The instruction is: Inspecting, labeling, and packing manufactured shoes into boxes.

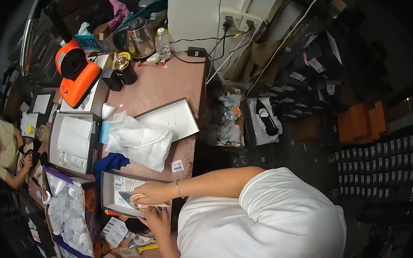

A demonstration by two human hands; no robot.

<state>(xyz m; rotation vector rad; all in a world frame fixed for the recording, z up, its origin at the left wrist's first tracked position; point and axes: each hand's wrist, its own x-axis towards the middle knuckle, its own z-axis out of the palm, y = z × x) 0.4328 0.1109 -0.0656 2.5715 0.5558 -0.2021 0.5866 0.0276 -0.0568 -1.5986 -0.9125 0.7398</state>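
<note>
Over an open grey-edged shoe box (106, 192), my right hand (154, 192), with a bangle at its wrist, closes on what looks like a shoe (135, 198). Its pointed grey end sticks out past the fingers and its inside is pale tan; the rest is hidden. Just below, my left hand (158, 222) has bent fingers against the shoe's near edge. Printed white sheets lie inside the box. Crumpled white tissue paper (142, 139) covers part of a white box lid (179, 119) beyond it, beside a dark blue cloth (111, 163).
A carton of crumpled paper (68, 217) and an open box (71, 139) stand on the left. An orange machine (78, 76), jars (124, 70) and a kettle (139, 37) sit farther back. A yellow-handled tool (147, 247) lies near me. Another person (9, 149) sits at far left.
</note>
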